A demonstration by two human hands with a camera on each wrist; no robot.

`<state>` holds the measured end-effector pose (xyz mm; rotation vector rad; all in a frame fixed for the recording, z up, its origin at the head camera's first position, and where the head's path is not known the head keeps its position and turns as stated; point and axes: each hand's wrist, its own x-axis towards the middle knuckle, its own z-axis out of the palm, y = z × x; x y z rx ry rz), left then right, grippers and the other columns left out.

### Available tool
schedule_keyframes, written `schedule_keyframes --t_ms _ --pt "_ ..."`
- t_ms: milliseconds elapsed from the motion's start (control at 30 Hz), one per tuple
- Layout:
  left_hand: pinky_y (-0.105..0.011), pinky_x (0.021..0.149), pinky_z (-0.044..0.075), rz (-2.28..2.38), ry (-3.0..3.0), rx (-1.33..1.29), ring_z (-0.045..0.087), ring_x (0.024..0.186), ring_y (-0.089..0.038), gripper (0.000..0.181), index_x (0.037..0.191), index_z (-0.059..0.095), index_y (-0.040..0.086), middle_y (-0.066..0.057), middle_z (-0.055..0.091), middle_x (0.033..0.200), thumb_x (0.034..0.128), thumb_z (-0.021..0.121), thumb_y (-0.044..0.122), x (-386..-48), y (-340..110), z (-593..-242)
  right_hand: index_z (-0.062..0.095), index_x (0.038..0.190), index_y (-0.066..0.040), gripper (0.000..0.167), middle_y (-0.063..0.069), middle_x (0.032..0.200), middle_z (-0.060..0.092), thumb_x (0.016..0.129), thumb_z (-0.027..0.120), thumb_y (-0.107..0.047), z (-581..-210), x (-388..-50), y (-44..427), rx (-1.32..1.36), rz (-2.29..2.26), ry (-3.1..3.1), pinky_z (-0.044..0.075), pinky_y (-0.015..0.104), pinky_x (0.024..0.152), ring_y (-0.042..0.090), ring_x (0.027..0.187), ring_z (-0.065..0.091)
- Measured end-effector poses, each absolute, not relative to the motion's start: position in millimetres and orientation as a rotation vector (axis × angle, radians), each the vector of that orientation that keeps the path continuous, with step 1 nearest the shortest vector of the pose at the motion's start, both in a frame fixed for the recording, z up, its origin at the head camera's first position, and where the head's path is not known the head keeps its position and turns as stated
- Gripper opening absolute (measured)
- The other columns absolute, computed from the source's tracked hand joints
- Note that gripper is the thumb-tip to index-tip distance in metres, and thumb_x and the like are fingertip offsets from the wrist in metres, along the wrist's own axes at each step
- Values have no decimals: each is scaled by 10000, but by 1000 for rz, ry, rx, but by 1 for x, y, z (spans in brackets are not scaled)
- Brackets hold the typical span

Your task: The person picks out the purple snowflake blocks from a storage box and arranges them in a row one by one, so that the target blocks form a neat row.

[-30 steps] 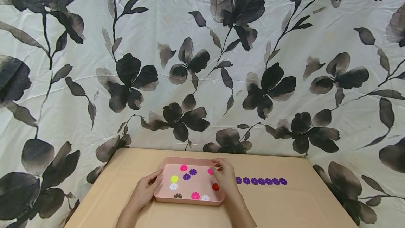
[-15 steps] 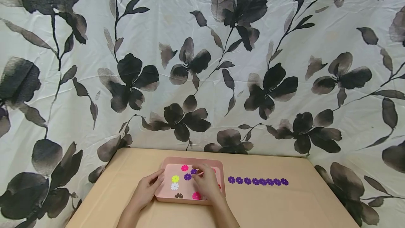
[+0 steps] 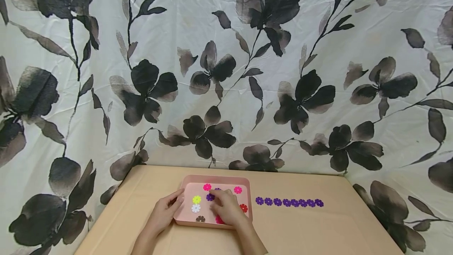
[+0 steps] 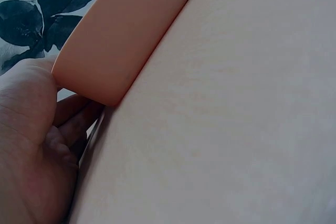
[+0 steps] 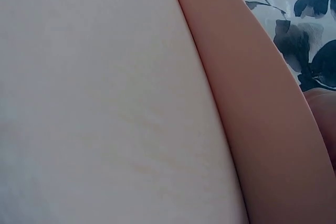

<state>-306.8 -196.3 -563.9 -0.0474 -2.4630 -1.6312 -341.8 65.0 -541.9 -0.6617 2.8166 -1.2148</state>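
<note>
My left hand holds the left side of a shallow pink tray, thumb by the rim. In the left wrist view, that hand grips the corner of the tray, fingers partly hidden below. My right hand is over the middle of the tray, index finger and thumb apart beside a purple flower-shaped piece. Another purple flower is partly covered by the hand. Around them lie pink, yellow, white, brown and red flowers.
Right of the tray, a row of several purple flowers lies on the tan tabletop. A white cloth with dark floral print hangs behind the table. Another pink flower lies near the tray's right back corner.
My right hand has moved left from the tray's right side to its middle, over the purple flowers, and has then lowered its fingers slightly. My left hand stays on the tray.
</note>
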Motion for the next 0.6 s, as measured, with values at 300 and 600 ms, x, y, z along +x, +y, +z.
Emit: schedule_keyframes --t_ms 300,600 --pt "-238 1164 404 -1635 -2446 -28 490 1454 -267 443 1451 628 133 -88 584 1516 1037 660 287 -309 -192 -565 726 1311 -170 396 -35 1173 712 921 790 -148 -544 -348 68 -664 -1216 2893 484 307 837 113 998 493" --pt "-212 1159 394 -1649 -2445 -27 478 1462 -264 441 1452 626 133 -90 571 1527 1039 658 283 -309 -192 -564 762 1147 -118 275 -7 1069 693 889 796 -30 -542 -349 69 -652 -1240 2882 573 305 871 112 965 547"
